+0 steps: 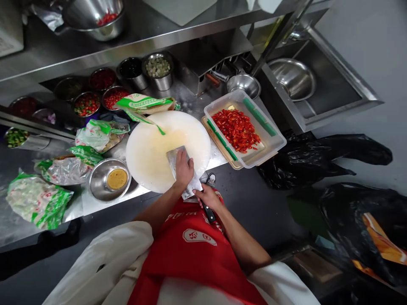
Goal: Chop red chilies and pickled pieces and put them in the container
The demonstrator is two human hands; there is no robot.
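In my right hand (207, 197) is the black handle (209, 212) of a cleaver, its fingers closed around it. The broad grey blade (172, 158) points away from me, over the near edge of a round white cutting board (146, 148). My left hand (185, 167) lies over the blade, fingers bent and pressed to it, with a white cloth (194, 184) bunched under the palm. How the cloth wraps the blade is partly hidden. The board's surface is wet and yellowish in the middle.
Right of the board, a clear plastic tub (270, 146) holds chopped red chillies (235, 129). To the left are a steel bowl (95, 186) with something tan inside and several green-and-white bags (40, 199). Steel pots (163, 82) line the back. Black bags (318, 156) lie right, near a sink (337, 93).
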